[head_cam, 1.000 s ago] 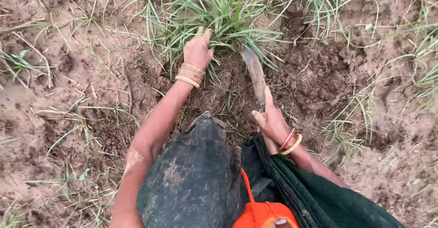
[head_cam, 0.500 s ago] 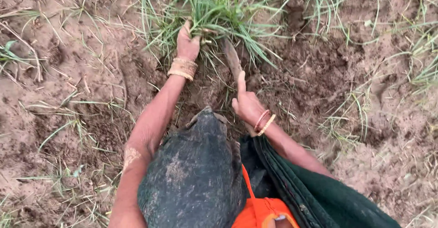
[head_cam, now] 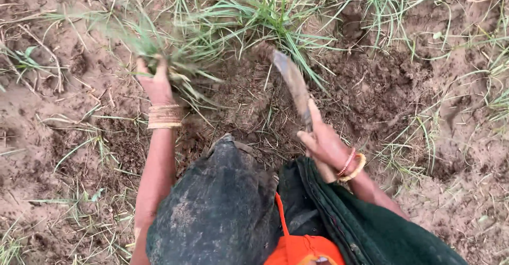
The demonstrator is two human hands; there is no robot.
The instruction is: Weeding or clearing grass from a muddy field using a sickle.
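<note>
Presently, left hand [head_cam: 155, 82] fingers close on a light, limp grass tuft [head_cam: 159, 42], best gripped low, left of the rigid blade [head_cam: 290, 79] that right hand [head_cam: 326, 146] clasps.

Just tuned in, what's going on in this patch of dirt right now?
A person is crouched over bare, dug-up soil with grass clumps at the top of the view. The left hand grips a tuft of grass, raised off to the left and blurred. The right hand holds a short digging blade, caked with earth, its tip pointing at the base of the grass clump ahead. Both wrists wear bangles. A dark, muddy cloth covers the knee below.
</note>
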